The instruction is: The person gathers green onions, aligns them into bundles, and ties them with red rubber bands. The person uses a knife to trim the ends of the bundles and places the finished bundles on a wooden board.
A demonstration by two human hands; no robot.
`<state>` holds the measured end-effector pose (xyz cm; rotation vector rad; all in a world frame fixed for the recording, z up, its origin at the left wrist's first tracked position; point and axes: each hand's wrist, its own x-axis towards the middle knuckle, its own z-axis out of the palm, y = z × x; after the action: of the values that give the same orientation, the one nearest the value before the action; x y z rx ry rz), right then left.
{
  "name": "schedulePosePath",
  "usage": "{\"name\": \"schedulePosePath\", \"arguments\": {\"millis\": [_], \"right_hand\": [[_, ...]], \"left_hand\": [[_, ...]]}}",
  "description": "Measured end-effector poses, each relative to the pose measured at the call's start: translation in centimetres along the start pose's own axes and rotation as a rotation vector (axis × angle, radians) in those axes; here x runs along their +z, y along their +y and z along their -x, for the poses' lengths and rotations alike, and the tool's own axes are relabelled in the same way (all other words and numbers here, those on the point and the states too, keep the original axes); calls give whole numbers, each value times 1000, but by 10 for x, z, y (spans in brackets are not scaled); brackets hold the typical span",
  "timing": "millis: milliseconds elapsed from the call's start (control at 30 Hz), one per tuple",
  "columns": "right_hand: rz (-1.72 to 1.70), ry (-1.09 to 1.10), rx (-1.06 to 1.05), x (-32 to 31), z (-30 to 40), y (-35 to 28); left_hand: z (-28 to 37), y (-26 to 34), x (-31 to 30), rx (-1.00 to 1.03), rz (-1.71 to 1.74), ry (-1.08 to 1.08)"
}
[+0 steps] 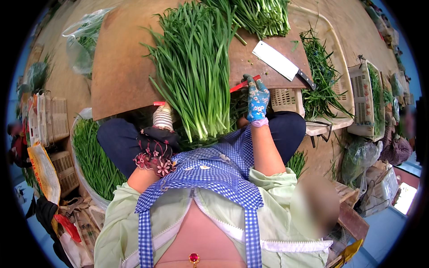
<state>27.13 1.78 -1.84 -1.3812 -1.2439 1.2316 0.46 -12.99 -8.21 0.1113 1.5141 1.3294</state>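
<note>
A large bundle of garlic chives [196,73] lies across the near edge of a wooden board [124,63], pale stem ends towards me. My left hand [163,117], in a striped glove, pinches a short end of red strip [159,103] at the bundle's left. On the other side, my right hand [257,100], in a blue floral glove, grips a longer piece of red strip [238,86] reaching to the bundle's edge. Whether both pieces join beneath the chives is hidden. Beyond my right hand, a cleaver [275,60] with a black handle rests on the board.
More chives [259,16] lie at the board's far right. A cream plastic crate [345,87] with loose greens stands to the right. At my left sits a lined container of chives [95,157]; a clear plastic bag [80,50] is beyond the board's left edge.
</note>
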Motion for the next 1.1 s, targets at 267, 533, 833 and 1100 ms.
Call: {"name": "schedulePosePath", "arguments": {"millis": [267, 533, 833, 1100], "right_hand": [[-266, -553, 85, 30, 21, -82], [159, -655, -209, 72, 33, -69], [-253, -488, 125, 64, 41, -79], [-181, -206, 17, 64, 55, -60]], "left_hand": [[47, 40, 41, -11, 229, -101], [89, 76, 73, -125, 553, -262], [75, 43, 72, 210, -208, -86], [79, 43, 80, 230, -247, -6]]}}
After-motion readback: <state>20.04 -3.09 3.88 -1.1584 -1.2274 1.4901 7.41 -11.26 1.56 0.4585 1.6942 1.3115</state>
